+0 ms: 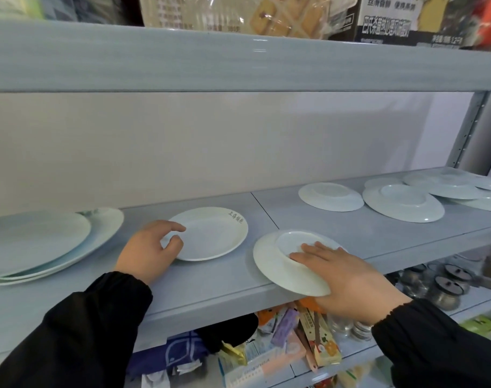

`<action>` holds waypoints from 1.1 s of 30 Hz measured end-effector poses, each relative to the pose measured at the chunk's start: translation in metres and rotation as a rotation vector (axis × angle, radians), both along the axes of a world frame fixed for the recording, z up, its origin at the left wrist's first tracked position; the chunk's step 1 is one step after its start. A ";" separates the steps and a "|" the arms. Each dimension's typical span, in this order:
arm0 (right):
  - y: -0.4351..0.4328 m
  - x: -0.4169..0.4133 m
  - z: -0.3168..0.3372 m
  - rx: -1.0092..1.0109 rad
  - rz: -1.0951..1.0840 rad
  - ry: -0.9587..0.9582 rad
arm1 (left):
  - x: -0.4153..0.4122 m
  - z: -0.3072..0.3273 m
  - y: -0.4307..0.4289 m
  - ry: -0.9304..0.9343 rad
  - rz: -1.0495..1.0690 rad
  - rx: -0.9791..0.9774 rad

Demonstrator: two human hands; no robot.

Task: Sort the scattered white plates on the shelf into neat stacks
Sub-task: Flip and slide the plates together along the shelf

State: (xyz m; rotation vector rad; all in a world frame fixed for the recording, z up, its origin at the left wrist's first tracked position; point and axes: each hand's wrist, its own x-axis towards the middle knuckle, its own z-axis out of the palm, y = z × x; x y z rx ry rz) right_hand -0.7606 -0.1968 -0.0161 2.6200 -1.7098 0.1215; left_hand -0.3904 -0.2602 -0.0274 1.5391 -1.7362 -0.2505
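Now your right hand [347, 278] grips the upside-down plate [286, 261] overhanging the shelf [210, 292] edge; your left hand [152, 247], loosely open, touches the upright plate [210, 233] beside it; flip yours, then nest it squarely inside

Above you, a clear-wrapped pack of pale square biscuits [269, 16] sits beside a black printed carton [406, 21]. Below you lie colourful snack packets [289, 340], and to your right small metal pots with dark lids [445, 284].
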 end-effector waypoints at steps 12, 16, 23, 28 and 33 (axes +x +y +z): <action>-0.025 0.016 0.002 -0.312 -0.205 -1.031 | -0.001 0.001 0.000 0.026 -0.017 0.003; -0.044 0.038 -0.003 -0.359 -0.371 -1.580 | -0.001 0.000 0.000 0.022 -0.023 0.016; -0.093 0.071 0.011 0.033 -0.380 -2.337 | 0.001 -0.003 -0.005 -0.019 -0.110 0.031; -0.109 0.082 -0.004 0.161 -0.259 -2.157 | 0.003 -0.005 -0.009 0.009 -0.122 0.018; -0.116 0.082 -0.009 0.253 -0.129 -1.921 | 0.007 -0.008 -0.015 0.032 0.033 0.013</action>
